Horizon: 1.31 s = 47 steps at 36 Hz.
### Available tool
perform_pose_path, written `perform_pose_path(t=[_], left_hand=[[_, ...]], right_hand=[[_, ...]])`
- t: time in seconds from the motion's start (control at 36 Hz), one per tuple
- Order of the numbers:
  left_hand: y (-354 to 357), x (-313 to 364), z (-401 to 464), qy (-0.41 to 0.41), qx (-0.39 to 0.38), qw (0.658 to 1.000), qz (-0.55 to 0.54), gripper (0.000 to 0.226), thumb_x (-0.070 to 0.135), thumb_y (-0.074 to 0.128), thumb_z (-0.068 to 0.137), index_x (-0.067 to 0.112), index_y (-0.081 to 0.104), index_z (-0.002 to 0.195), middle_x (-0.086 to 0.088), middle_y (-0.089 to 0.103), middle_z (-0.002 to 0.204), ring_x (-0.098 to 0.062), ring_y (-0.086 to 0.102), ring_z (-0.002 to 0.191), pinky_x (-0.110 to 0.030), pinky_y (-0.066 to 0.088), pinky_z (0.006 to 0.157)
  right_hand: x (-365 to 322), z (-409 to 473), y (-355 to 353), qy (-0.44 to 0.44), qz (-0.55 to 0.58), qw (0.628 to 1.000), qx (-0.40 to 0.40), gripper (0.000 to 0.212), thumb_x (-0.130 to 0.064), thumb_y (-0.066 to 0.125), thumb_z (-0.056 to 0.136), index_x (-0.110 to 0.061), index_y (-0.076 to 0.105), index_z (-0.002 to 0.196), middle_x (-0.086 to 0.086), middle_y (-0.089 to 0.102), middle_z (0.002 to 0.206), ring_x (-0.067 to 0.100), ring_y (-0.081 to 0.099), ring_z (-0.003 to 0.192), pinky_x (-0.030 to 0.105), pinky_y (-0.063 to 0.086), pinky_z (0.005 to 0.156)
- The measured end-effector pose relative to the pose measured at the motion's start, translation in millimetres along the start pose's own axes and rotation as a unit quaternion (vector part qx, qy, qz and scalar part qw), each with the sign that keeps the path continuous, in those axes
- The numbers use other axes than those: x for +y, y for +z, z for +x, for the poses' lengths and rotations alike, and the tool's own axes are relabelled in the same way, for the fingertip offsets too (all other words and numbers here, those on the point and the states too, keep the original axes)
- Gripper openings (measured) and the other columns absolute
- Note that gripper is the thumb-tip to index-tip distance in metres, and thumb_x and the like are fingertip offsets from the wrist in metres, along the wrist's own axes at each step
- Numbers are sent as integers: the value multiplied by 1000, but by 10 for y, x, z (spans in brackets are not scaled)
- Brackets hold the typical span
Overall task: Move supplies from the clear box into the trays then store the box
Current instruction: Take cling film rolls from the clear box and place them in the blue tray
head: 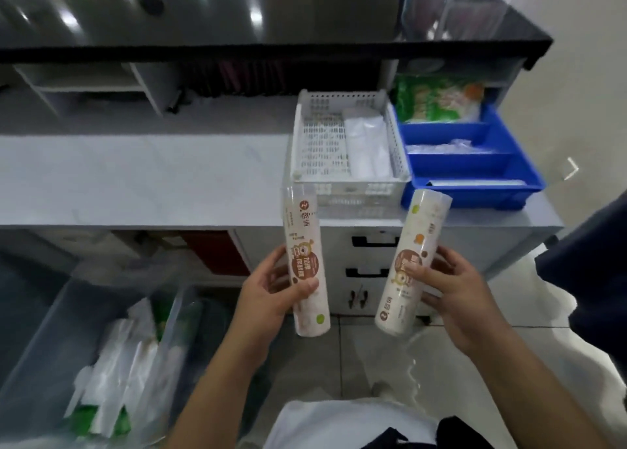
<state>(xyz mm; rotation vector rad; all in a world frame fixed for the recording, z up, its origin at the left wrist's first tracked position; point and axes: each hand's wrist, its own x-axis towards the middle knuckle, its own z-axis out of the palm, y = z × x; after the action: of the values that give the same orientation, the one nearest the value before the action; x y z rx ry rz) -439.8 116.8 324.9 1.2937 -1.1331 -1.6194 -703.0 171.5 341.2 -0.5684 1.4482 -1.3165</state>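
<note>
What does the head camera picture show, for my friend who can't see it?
Two hands, left hand and right hand, each hold a printed roll before a counter with a white basket and blue tray. A clear box of supplies sits lower left.

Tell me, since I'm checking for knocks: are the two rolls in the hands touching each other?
Apart. The head view shows the left roll and the right roll with drawer fronts visible between them.

my left hand (pixel 271 292) grips printed white roll (pixel 305 262) | right hand (pixel 454 296) grips second printed roll (pixel 410 262) | white perforated plastic tray (pixel 349 136) beyond, possibly holding bags
</note>
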Motion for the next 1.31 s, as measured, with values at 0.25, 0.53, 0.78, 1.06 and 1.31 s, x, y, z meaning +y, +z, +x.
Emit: perform_pose_path(t=[0.25, 0.53, 0.78, 1.06, 1.31], left_hand=[[1275, -29, 400, 0, -39, 999, 11, 85, 24, 86, 61, 30, 54, 139, 10, 74, 113, -10, 71, 101, -31, 60, 75], [1936, 297, 1026, -4, -49, 999, -18, 72, 21, 85, 60, 33, 58, 125, 2, 76, 111, -18, 73, 101, -36, 60, 73], [2181, 659, 1826, 18, -65, 997, -39, 40, 14, 74, 84, 32, 63, 118, 1, 77, 107, -18, 74, 97, -42, 61, 74], [2099, 796, 2502, 2, -87, 995, -56, 48, 16, 73, 85, 26, 59, 131, 0, 75, 111, -17, 73, 99, -36, 61, 72], [2010, 704, 2845, -16, -100, 994, -43, 44, 15, 73, 85, 29, 63, 125, 2, 76, 109, -17, 73, 99, -40, 61, 76]], right_hand=[[-225, 376, -1378, -20, -66, 995, 72, 62, -14, 79, 72, -27, 60, 129, -8, 72, 106, 21, 71, 101, 42, 59, 76], [-800, 674, -1803, -120, -144, 979, 75, 63, -14, 82, 74, -45, 58, 124, -19, 68, 111, 0, 67, 98, 19, 54, 70], [-1384, 1525, -1674, -278, -532, 798, 52, 62, -4, 70, 76, -27, 57, 132, -2, 59, 121, 24, 54, 108, 37, 46, 88], [-1471, 2877, -1583, -170, -801, 572, -51, 60, -8, 58, 85, -30, 47, 140, 2, 55, 134, 30, 50, 116, 42, 37, 96], [-1234, 3114, -1701, -185, -748, 633, -71, 54, -13, 65, 88, -26, 53, 139, -1, 60, 137, 27, 52, 125, 39, 35, 109]])
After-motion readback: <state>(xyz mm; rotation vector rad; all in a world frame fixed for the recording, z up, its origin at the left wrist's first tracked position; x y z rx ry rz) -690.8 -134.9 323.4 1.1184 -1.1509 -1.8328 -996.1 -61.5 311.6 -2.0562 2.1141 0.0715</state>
